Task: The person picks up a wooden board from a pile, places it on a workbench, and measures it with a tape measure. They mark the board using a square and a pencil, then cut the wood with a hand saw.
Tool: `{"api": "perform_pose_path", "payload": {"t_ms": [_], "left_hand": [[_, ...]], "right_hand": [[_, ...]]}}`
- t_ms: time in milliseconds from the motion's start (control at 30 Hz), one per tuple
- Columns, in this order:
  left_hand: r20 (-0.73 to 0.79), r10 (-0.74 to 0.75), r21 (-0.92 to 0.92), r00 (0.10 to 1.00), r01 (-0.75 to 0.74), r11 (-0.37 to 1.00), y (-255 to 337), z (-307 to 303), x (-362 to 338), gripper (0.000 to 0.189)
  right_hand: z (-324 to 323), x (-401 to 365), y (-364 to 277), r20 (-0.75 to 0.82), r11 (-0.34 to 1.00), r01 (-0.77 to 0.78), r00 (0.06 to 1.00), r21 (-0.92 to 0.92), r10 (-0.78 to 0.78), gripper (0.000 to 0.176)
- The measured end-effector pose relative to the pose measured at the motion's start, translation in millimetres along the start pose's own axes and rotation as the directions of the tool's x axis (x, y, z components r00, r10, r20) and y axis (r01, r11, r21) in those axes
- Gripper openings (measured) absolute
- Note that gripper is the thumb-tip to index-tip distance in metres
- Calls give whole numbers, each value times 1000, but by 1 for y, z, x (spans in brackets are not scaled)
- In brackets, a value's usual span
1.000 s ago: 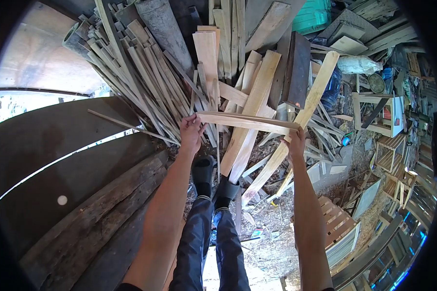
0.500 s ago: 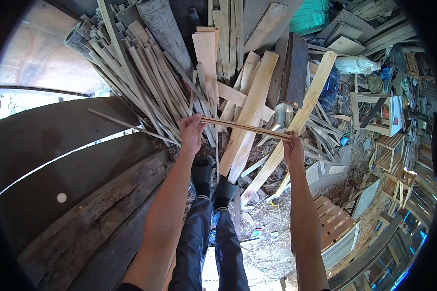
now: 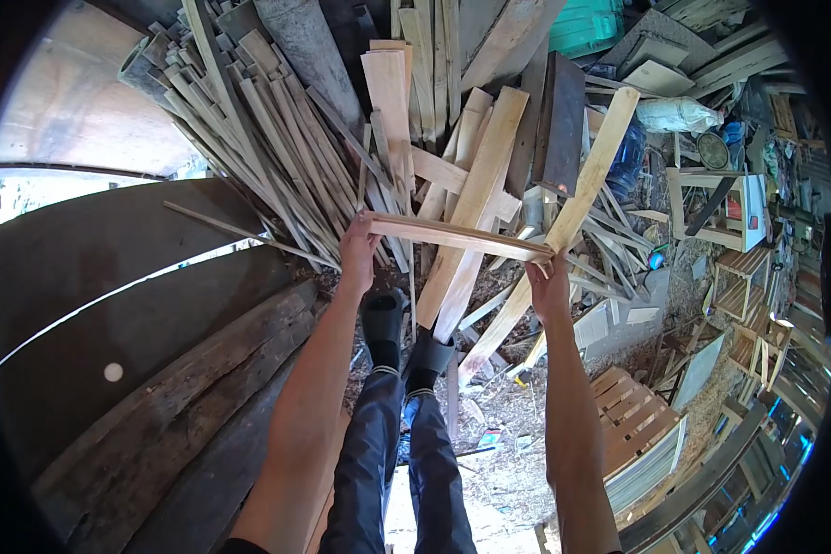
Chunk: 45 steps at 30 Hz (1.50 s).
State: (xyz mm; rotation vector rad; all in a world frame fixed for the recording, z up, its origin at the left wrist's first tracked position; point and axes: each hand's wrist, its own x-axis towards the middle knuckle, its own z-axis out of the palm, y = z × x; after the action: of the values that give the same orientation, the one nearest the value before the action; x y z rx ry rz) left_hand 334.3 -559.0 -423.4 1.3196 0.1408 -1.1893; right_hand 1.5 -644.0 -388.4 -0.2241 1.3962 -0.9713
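I hold a thin pale wooden plank (image 3: 452,235) crosswise in front of me, roughly level, its broad face turned toward me. My left hand (image 3: 357,251) grips its left end. My right hand (image 3: 549,282) grips its right end from below. The plank hangs above a heap of leaning boards and slats (image 3: 471,185). Below it are my two black shoes (image 3: 406,332) and dark trousers.
Grey weathered slats (image 3: 249,129) lean in a bundle at the upper left. Large dark planks (image 3: 157,388) lie at the left. Sawdust and offcuts cover the ground (image 3: 508,434). A slatted pallet (image 3: 642,434) and small wooden stools (image 3: 739,286) stand at the right.
The plank was turned edge-on half a second ago; now its broad face shows again. Both hands have kept their grip on its ends and sit slightly higher.
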Motion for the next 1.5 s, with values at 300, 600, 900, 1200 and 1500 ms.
{"api": "perform_pose_path", "payload": {"t_ms": [300, 600, 900, 1200, 1500], "left_hand": [[-22, -38, 412, 999, 44, 910, -2, -29, -22, 27], [149, -78, -65, 986, 89, 994, 38, 11, -74, 32], [134, -70, 85, 988, 59, 995, 85, 30, -174, 35], [190, -88, 469, 978, -11, 883, 212, 65, -326, 34], [376, -119, 567, 919, -127, 814, 278, 94, -352, 25]], "right_hand": [[-18, -26, 6, -19, 918, 27, 999, -395, -38, 51], [-43, -71, -21, 91, 867, -270, 937, -420, 336, 31], [-57, -198, -70, -21, 886, -130, 991, -444, 135, 39], [-58, -369, -144, -163, 910, 25, 981, -414, -101, 40], [-49, -406, -169, -116, 930, 184, 966, -319, -231, 42]]}}
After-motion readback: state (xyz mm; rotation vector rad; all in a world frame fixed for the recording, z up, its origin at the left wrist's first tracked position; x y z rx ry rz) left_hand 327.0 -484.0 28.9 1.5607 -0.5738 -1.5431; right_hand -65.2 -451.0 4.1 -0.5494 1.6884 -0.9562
